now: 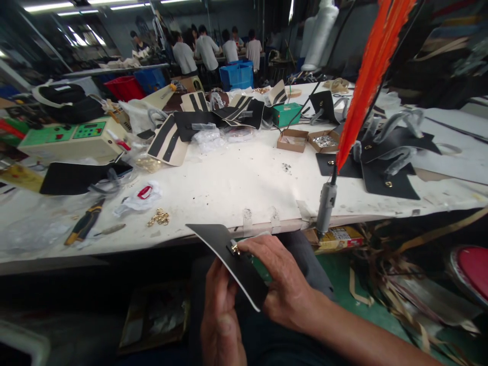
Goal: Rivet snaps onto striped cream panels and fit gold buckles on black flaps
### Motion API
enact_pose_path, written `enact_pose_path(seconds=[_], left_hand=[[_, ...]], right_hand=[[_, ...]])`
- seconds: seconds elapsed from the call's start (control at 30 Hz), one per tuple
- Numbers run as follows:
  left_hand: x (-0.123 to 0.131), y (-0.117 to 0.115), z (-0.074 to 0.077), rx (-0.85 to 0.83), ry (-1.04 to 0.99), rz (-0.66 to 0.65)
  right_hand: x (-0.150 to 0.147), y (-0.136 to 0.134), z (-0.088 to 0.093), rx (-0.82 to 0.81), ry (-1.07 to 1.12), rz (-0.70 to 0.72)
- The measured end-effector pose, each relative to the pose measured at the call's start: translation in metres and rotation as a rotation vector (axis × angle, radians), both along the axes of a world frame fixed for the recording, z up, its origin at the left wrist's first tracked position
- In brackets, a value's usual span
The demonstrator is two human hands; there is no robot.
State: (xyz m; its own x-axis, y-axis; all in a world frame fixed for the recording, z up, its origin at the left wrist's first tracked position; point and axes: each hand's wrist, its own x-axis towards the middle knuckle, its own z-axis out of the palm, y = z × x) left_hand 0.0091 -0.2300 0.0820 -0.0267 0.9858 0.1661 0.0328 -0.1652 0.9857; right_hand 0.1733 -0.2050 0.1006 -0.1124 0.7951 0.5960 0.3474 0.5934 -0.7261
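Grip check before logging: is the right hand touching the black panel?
Touching. The head view shows the right hand meeting the near end of the black panel, with no gap visible there.

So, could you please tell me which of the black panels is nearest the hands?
The black panel held between the left hand and right hand, in front of the table; the other black panels lie farther off on it.

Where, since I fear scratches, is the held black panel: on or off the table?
Off: the left hand supports the black panel in front of the table, with the right hand at its clasp.
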Motion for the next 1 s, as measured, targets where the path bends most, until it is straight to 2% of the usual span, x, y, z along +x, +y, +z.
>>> enact_pose_path(seconds=[0.17, 0.3, 0.37, 0.47, 0.6, 0.7, 0.8, 0.87, 1.0], left_hand=[[-0.010, 0.011, -0.002, -0.096, -0.064, 0.155], [-0.021, 0.030, 0.003, -0.207, -0.114, 0.110], [-0.029, 0.037, 0.009, -0.201, -0.019, 0.066], [-0.041, 0.046, 0.019, -0.036, 0.253, -0.013], [-0.056, 0.056, 0.023, 0.388, 0.579, -0.013], [-0.062, 0.060, 0.019, 0.521, 0.648, -0.037], [-0.062, 0.060, 0.013, 0.460, 0.503, -0.199], [-0.061, 0.059, 0.010, 0.364, 0.406, -0.252], [-0.058, 0.058, 0.001, 0.165, 0.329, -0.138]], right_hand=[[0.002, -0.003, -0.001, 0.053, 0.022, 0.068], [0.014, -0.007, 0.001, 0.018, -0.021, 0.167], [0.021, -0.009, 0.004, -0.017, -0.045, 0.212], [0.029, -0.009, 0.009, -0.084, -0.061, 0.291], [0.036, -0.006, 0.008, -0.124, -0.032, 0.357], [0.038, -0.004, 0.003, -0.155, -0.017, 0.378], [0.037, 0.001, -0.001, -0.209, 0.000, 0.391], [0.037, 0.004, -0.001, -0.230, 0.019, 0.391], [0.037, 0.015, 0.000, -0.303, 0.056, 0.400]])
